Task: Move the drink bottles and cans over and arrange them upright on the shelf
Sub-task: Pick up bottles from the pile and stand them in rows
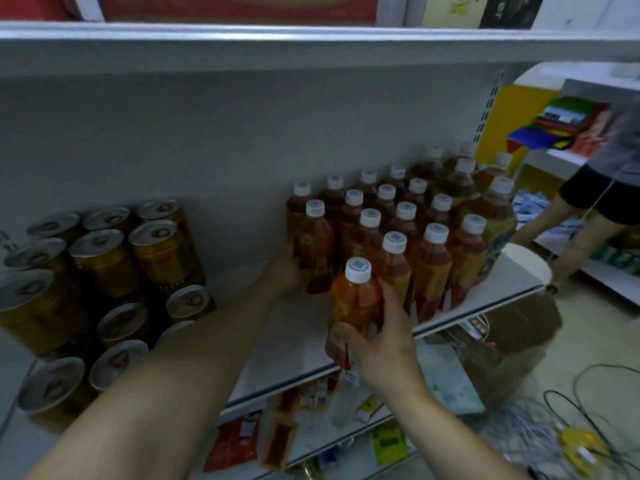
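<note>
The fingers of the right hand curl round the front bottle, thumb low on its label. It is upright at the front edge of the shelf. The left hand clasps the left bottle of the bottle rows — gold cans stand well apart.

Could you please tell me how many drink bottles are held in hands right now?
2. The left hand grips the front-left bottle standing on the shelf; the right hand holds the nearest bottle by the shelf's front edge. None seems hidden.
</note>
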The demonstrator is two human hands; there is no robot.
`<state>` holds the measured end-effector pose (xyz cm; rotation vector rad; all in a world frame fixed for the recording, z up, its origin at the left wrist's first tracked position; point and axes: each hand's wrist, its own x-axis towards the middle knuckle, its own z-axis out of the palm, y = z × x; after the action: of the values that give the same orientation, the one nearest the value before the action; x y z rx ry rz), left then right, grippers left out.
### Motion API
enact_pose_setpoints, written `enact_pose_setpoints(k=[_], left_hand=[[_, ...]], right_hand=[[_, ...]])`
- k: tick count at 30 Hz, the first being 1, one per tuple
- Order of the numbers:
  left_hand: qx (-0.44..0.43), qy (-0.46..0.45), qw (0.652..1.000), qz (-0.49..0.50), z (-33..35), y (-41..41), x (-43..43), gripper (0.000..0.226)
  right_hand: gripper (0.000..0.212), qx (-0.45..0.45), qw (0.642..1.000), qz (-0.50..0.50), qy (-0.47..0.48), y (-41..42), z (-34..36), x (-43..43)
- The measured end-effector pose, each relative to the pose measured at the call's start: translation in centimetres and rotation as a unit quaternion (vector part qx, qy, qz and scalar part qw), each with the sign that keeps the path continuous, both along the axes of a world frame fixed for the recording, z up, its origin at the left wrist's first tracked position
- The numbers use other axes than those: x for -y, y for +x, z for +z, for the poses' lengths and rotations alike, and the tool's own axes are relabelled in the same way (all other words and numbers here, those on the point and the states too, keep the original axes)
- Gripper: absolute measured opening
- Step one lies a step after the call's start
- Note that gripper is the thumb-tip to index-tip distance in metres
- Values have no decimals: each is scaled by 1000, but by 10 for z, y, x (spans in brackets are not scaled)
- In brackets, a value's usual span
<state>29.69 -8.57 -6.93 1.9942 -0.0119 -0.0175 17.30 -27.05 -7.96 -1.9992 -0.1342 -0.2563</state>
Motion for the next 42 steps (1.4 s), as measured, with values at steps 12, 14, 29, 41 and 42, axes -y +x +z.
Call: enact_pose_setpoints(k=[12,14,29,41,42], left_hand=[[30,-89,993,-76,-32,-110,11,81],[54,-87,993,-52,-38,-110,28,96],[16,-58,997,53,-20,-57,57,96],[-72,91,991,60,3,-52,47,100],[-87,120,987,65,11,-54,45,106]], right_hand=[[85,39,995,-17,-85,17,29,-29],[74,136,985,-10,-102,14,50,-14],[112,-69,867,148,-470,196,108,70],[106,-27,861,147,-485,191,111,69],[106,-22,864,149,-480,189,113,70]])
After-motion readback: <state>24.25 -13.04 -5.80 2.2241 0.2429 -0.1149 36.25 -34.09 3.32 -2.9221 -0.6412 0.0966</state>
